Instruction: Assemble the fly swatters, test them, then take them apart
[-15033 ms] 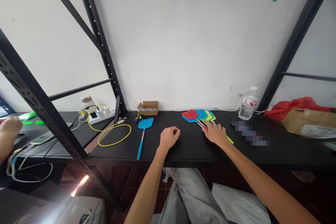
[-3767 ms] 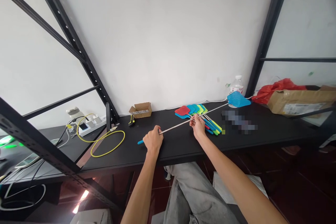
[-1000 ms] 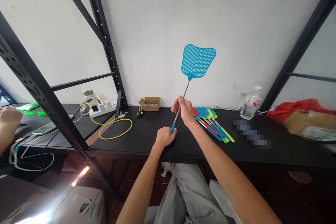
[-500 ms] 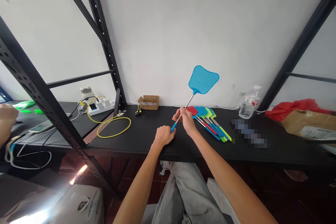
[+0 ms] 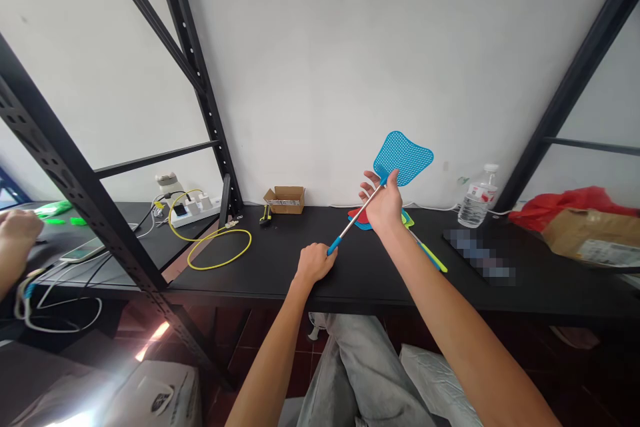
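A blue fly swatter (image 5: 403,159) with a metal shaft is held tilted above the black table, its mesh head up and to the right. My left hand (image 5: 317,263) is wrapped round the blue handle. Up by the neck of the swatter is my right hand (image 5: 384,203), palm against or just behind the shaft, thumb and fingers spread apart. Behind my right wrist lie several more fly swatters, mostly hidden, with a red head (image 5: 357,216) and a yellow-green handle (image 5: 434,257) showing.
On the black table (image 5: 280,273) are a small cardboard box (image 5: 285,199), a yellow cable (image 5: 220,267) and a water bottle (image 5: 479,198). A brown package (image 5: 585,233) with red plastic lies right. Another person's hand (image 5: 19,233) shows at the far left, beyond the rack post (image 5: 90,193).
My right hand has slid up the shaft to the swatter's neck, its fingers opening out. More shaft shows, and the head has shifted right. My left hand keeps its grip on the handle.
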